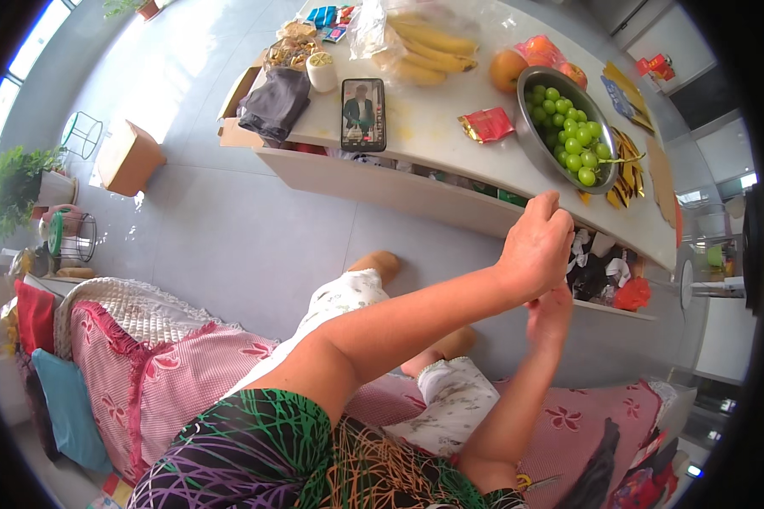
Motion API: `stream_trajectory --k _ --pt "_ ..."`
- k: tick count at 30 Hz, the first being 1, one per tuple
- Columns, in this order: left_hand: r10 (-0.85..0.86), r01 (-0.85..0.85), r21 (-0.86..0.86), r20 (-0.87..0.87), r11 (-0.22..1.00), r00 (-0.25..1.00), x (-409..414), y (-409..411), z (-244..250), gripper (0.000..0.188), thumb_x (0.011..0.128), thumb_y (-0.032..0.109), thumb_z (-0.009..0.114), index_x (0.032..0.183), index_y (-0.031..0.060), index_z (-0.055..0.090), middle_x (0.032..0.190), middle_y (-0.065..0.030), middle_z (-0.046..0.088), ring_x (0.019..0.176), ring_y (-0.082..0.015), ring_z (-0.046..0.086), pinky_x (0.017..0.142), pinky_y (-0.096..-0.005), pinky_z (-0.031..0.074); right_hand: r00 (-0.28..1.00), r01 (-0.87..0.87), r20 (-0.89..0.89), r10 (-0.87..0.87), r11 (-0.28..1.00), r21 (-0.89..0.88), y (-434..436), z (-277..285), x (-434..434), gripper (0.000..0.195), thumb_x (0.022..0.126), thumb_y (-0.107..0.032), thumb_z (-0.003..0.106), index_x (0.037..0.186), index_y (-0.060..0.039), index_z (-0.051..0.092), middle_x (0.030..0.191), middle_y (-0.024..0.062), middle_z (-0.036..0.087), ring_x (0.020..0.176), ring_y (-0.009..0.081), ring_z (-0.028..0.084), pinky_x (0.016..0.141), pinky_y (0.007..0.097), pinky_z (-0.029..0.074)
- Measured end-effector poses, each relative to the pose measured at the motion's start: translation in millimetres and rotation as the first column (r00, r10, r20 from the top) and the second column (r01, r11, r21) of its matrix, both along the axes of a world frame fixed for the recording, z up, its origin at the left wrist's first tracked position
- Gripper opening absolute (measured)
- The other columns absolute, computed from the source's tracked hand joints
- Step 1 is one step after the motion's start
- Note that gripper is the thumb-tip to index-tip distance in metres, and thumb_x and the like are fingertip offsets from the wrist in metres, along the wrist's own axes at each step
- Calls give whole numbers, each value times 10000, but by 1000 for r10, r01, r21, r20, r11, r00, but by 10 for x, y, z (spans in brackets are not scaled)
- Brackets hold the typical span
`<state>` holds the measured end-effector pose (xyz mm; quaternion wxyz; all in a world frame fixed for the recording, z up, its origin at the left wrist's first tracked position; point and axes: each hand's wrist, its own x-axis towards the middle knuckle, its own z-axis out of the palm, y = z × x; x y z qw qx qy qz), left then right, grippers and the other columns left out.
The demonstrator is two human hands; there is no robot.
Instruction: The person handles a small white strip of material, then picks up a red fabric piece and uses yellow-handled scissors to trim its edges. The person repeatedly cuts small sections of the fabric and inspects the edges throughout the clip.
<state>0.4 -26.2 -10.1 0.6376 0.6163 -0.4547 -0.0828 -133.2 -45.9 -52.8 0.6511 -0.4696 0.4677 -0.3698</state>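
Observation:
My left hand (538,245) is raised just off the table's front edge, fingers curled, below the metal bowl (527,121) of green grapes (573,133). Close beneath it is my right hand (549,312), partly covered by the left one. The two hands meet or nearly meet; whether anything is between the fingers cannot be seen. A red and gold packet (488,125) lies on the table (439,121) left of the bowl. Further left lies a smartphone (363,114) with its screen lit. Folded gold wrappers (627,168) are to the right of the bowl.
Bananas (430,48) in clear plastic, an orange fruit (508,70), a white container (321,71) and dark folded cloth (277,102) stand or lie on the table. Open drawers (382,197) jut out at its front. Scissors (538,482) lie on the pink sofa cover (573,439). A cardboard box (127,159) stands on the floor.

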Motion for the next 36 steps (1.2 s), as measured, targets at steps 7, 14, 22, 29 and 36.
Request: stream_trajectory --k 7,14,22,29,36 --pt "165 -153 -139 81 978 983 273 30 167 120 725 -13 598 812 -24 515 1158 -282 470 979 -397 530 799 -451 474 876 -356 -345 337 934 10 -32 204 1152 133 890 -138 588 944 -22 553 803 34 578 703 104 558 649 226 464" --pt "291 -264 -316 40 911 956 653 33 322 131 727 -22 625 823 16 546 1103 -222 524 960 -359 560 750 -378 488 880 -476 63 472 872 112 -296 -109 2285 121 912 -74 533 1009 -3 535 940 79 583 910 196 613 755 301 502" --pt "304 -284 -309 15 907 953 779 30 297 134 715 -47 608 793 -39 501 1121 -288 477 917 -398 546 720 -397 499 909 -372 219 354 927 48 -135 -102 2454 193 925 -64 511 1092 34 509 1106 130 535 1009 251 593 810 356 507" --pt "270 -254 -226 40 940 962 631 18 287 136 747 28 638 843 38 542 1133 -214 513 960 -372 559 734 -408 507 999 40 -36 -41 999 -26 328 254 1014 142 908 -118 571 1011 -21 579 855 74 625 739 156 612 672 287 514" --pt "-70 14 168 330 986 941 350 423 342 382 777 107 663 1104 -32 524 1305 -397 294 1135 -486 446 911 -457 446 760 174 -591 -270 961 -215 1556 886 -1504 121 905 -71 542 962 24 593 849 75 619 696 129 597 653 250 492"
